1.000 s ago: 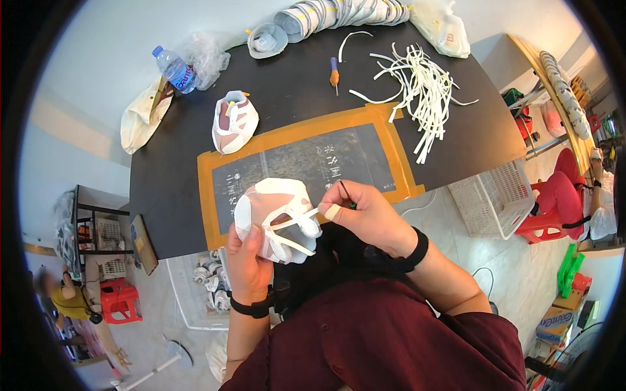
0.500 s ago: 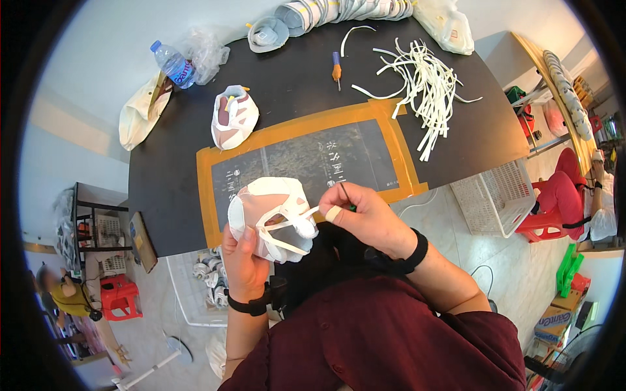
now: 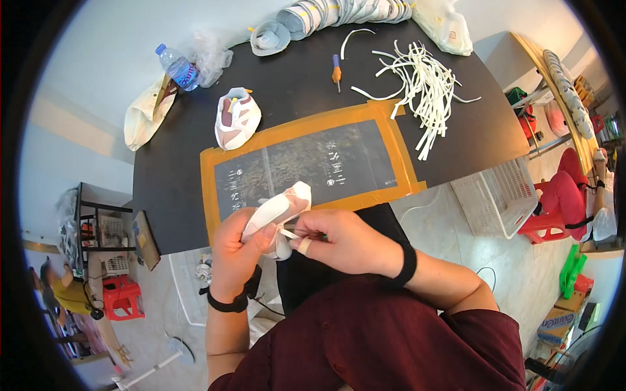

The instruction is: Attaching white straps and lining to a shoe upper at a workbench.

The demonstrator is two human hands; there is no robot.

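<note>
Close to my body, over the near edge of the table, my left hand [image 3: 233,251] is closed around a white and pink shoe upper [image 3: 274,208], which is turned side-on. My right hand [image 3: 355,244] pinches a white lace [image 3: 288,233] that runs from the upper's opening. Whether a tool is also in that hand is hidden by the fingers. A second white and pink shoe upper [image 3: 238,122] stands on the table further off. Many loose white laces [image 3: 430,94] lie in a heap at the far right, near an orange-handled awl [image 3: 336,73].
A dark sheet edged with brown tape [image 3: 306,159] covers the table's near middle. Along the far edge are a water bottle [image 3: 177,68], a cream cloth bag [image 3: 147,117], a row of grey uppers [image 3: 345,12] and a white plastic bag [image 3: 443,26]. A white basket [image 3: 495,199] stands right.
The shoe upper has been turned from opening-up to side-on and brought lower. My right hand has moved left and down against it. The dark, thin tool seen in my right hand is now out of sight.
</note>
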